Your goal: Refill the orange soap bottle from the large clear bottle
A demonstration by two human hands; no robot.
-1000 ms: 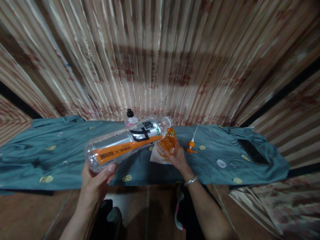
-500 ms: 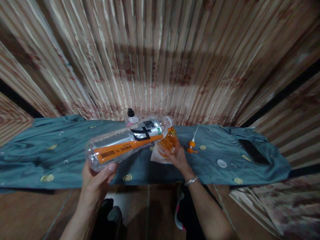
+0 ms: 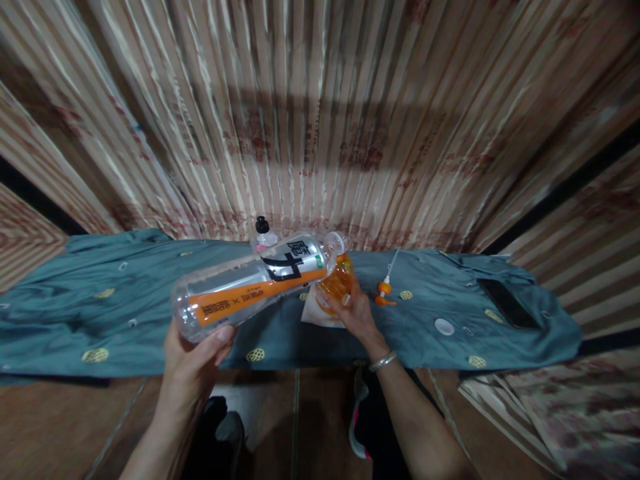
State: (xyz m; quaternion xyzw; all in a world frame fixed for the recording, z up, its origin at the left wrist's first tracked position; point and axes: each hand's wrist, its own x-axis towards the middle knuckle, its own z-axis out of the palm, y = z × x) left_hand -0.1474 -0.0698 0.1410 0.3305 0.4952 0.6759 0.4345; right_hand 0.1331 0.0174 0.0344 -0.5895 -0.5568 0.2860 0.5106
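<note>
My left hand [image 3: 197, 357] is wrapped round the base of a large clear plastic bottle [image 3: 250, 287] with an orange and silver label. The bottle is tilted, its uncapped mouth pointing right, just over the top of an orange bottle [image 3: 337, 280]. My right hand [image 3: 357, 313], a bracelet at its wrist, grips the orange bottle by its side. Under the orange bottle lies a white cloth or tissue [image 3: 315, 313]. The orange bottle's opening is hidden behind the clear bottle's neck. Whether liquid flows between them I cannot make out.
An orange pump top [image 3: 384, 290] with a thin tube lies right of my right hand. Farther right are a white round cap [image 3: 444, 327] and a black phone [image 3: 507, 303]. Behind the clear bottle stands a small black-topped bottle [image 3: 263, 233]. A blue-green cloth [image 3: 140, 320] covers the table; striped curtains rise behind.
</note>
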